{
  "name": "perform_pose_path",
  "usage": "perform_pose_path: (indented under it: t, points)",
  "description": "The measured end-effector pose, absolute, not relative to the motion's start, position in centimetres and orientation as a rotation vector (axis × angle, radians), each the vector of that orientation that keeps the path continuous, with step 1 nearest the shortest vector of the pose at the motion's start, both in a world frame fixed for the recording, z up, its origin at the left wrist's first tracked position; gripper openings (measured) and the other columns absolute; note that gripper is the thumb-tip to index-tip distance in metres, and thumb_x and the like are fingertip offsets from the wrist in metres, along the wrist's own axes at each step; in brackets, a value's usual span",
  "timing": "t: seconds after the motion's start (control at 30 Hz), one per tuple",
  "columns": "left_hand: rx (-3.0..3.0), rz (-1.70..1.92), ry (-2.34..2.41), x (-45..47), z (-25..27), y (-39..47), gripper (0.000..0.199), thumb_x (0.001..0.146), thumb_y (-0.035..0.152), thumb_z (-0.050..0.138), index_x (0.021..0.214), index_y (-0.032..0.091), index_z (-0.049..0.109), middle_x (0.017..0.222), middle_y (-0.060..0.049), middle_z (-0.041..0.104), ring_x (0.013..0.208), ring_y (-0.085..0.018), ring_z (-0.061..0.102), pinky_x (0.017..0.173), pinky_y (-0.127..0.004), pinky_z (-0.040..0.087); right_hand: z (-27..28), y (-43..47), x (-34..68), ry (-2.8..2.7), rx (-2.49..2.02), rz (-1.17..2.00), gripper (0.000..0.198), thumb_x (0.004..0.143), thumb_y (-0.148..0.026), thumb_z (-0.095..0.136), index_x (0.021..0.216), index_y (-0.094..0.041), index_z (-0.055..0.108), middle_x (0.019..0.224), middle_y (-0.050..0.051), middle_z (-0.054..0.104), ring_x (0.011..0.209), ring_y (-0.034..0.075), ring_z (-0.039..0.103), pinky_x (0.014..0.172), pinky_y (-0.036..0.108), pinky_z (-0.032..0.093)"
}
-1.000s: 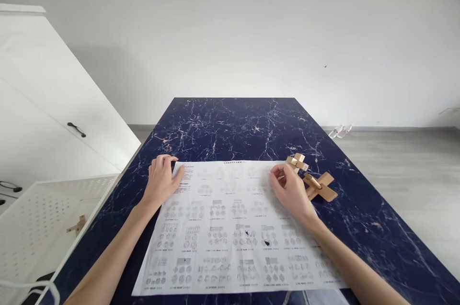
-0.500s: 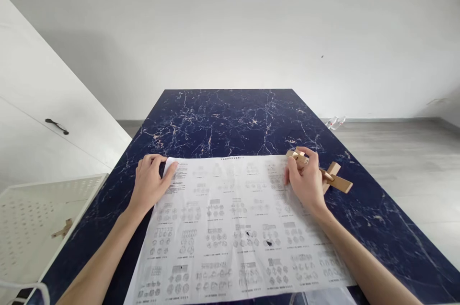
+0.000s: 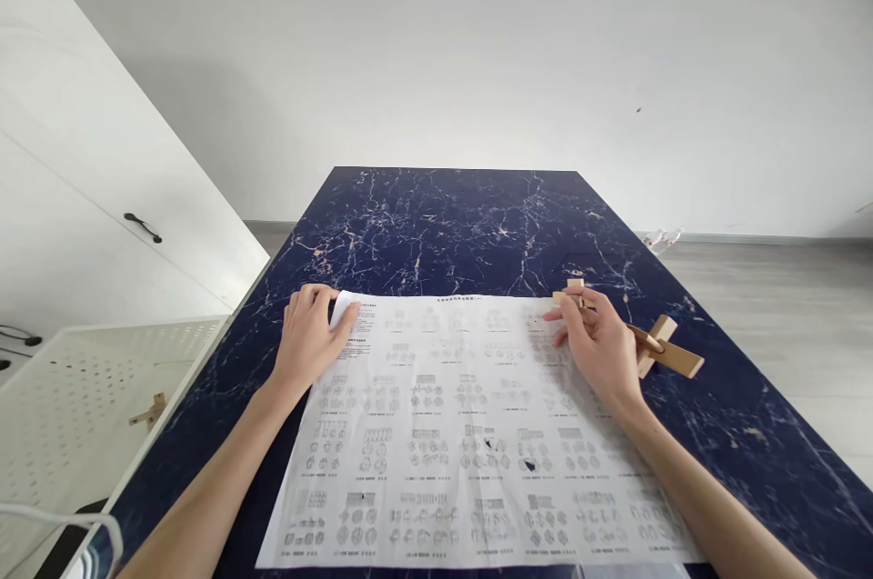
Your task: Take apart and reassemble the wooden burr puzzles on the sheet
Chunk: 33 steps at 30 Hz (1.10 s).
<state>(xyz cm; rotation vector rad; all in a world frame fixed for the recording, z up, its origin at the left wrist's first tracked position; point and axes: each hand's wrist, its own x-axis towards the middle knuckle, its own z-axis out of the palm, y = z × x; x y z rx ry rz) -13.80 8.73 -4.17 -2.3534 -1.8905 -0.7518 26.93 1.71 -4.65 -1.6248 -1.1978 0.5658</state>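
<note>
A large printed sheet of paper [image 3: 402, 361] lies on the dark blue marbled table, covered with rows of small diagrams and text, with a few dark holes low down. At its far left corner, my left hand [image 3: 314, 329] pinches the edge between thumb and fingers. My right hand [image 3: 600, 343] is over the sheet's far right corner, its fingers curled around light wooden puzzle pieces [image 3: 571, 295]. Past that hand, on the right, crossed wooden bars [image 3: 672, 350] stick out; whether they join the pieces under my fingers is hidden.
The blue marbled tabletop [image 3: 443, 224] stretches beyond the sheet to a white wall. On the left stand a white cabinet [image 3: 102, 170] and a white perforated basket [image 3: 75, 406] with a small wooden cross piece [image 3: 148, 411] in it. A white cable [image 3: 61, 517] hangs at lower left.
The view has shifted, so everything sits further right. The fingers of my right hand have loosened and spread a little around the wooden pieces. My left hand keeps the sheet's corner.
</note>
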Motion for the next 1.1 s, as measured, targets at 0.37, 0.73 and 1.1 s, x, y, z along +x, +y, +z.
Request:
perform_pose_path:
  t: [0.37, 0.73, 1.1]
  points:
    - [-2.751, -1.118, -1.572, -8.5, -0.5, 5.4, 0.023, 0.107, 0.040, 0.054, 0.122, 0.024, 0.060, 0.128, -0.011, 0.064, 0.125, -0.030, 0.061, 0.111, -0.052, 0.050, -3.1, 0.2, 25.1, -1.147, -1.033, 1.202, 0.026, 0.106, -0.051, 0.064, 0.104, -0.025, 0.064, 0.063, -0.003, 0.062, 0.051, 0.014, 0.052, 0.049, 0.028, 0.039]
    - [-3.831, -1.242, -1.598, -0.8, -0.6, 3.5, 0.070, 0.078, 0.048, 0.093, 0.137, 0.028, 0.063, 0.132, -0.010, 0.071, 0.121, -0.032, 0.068, 0.106, -0.051, 0.052, -3.3, -1.4, 23.2, -1.327, -0.671, 1.716, 0.024, 0.111, -0.049, 0.059, 0.104, -0.026, 0.060, 0.060, -0.006, 0.061, 0.050, 0.011, 0.051, 0.056, 0.025, 0.042]
    - [-3.492, -1.536, -1.863, -0.8, -0.4, 3.7, 0.058, 0.072, 0.043, 0.096, 0.118, 0.023, 0.067, 0.111, -0.006, 0.072, 0.100, -0.025, 0.068, 0.093, -0.041, 0.054, -2.6, -1.9, 22.0, -1.476, -1.039, 1.170, 0.026, 0.106, -0.038, 0.066, 0.131, -0.030, 0.059, 0.087, -0.003, 0.063, 0.061, 0.011, 0.057, 0.057, 0.027, 0.047]
